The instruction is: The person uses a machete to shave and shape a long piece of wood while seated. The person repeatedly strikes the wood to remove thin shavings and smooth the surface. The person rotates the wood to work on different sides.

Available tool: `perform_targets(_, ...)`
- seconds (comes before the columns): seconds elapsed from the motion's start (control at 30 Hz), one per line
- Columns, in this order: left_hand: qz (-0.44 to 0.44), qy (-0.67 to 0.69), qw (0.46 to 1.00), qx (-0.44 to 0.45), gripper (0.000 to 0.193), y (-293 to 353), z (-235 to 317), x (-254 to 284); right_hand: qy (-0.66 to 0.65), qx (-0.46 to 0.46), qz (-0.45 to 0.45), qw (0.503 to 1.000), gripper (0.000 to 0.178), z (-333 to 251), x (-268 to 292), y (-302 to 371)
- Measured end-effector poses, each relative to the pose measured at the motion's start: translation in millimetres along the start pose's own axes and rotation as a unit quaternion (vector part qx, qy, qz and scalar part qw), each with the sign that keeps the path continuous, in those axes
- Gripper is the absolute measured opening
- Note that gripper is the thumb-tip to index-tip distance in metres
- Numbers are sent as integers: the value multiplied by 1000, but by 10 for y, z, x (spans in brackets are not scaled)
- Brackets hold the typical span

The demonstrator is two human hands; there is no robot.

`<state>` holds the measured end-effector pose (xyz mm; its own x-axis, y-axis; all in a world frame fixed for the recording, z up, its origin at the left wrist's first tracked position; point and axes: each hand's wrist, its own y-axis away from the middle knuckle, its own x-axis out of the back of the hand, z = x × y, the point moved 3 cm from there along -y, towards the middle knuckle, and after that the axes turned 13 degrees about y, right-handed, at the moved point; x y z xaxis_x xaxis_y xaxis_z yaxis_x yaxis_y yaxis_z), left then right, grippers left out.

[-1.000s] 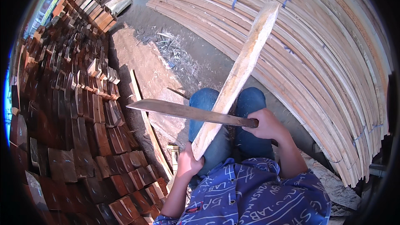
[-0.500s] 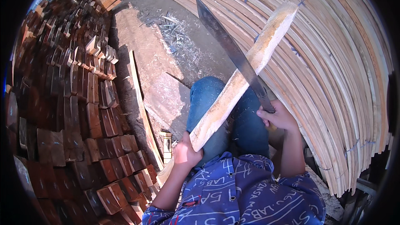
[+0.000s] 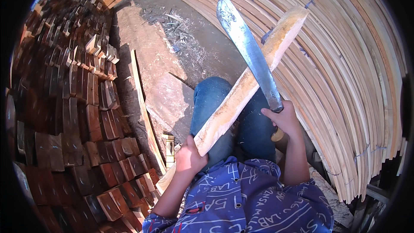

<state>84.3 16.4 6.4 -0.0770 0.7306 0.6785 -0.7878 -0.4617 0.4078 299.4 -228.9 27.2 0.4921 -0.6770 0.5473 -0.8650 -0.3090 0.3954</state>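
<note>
My left hand [image 3: 191, 156] is closed around the near end of a long piece of pale wood [image 3: 230, 102], which slants up to the right across my knees. Its upper face looks rough and yellowish. In my right hand [image 3: 284, 120] is a machete [image 3: 255, 58], gripped by its handle, whose rounded wooden end shows below the fist. The broad blade points up and away to the left, its flat side shining in the light. It crosses in front of the wood; whether the two touch I cannot tell.
Stacked dark reddish timber blocks [image 3: 82, 146] fill the left side. On the right lies a large bundle of long, bent pale strips [image 3: 345, 86] with blue ties. Wood shavings [image 3: 183, 34] litter the ground ahead. A thin plank [image 3: 144, 108] and a flat board [image 3: 170, 101] lie near my left knee.
The machete has turned and swung slightly, so its blade has gone from dark to bright and its tip sits farther right. The wood stays nearly in place in my left hand.
</note>
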Motion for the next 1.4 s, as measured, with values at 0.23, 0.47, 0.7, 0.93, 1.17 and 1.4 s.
perform_targets(0.23,-23,33,998,-40,55,-53,-54,1,68,-16,48,996,31,-148,-73,-67)
perform_targets(0.47,-27,20,998,-62,49,-59,-63,79,86,-2,35,996,33,-167,-76,103)
perform_targets(0.7,-23,44,997,-55,45,-74,-52,29,-5,-2,58,998,28,-40,147,73)
perform_targets(0.93,-17,15,999,-44,46,-36,21,86,64,41,22,997,27,179,-184,212)
perform_targets(1.17,-41,62,997,-33,45,-81,-68,19,136,86,41,986,28,-1,-171,276)
perform_targets(1.4,-25,51,997,-48,48,-53,-12,59,62,-25,-12,998,27,-142,-246,117)
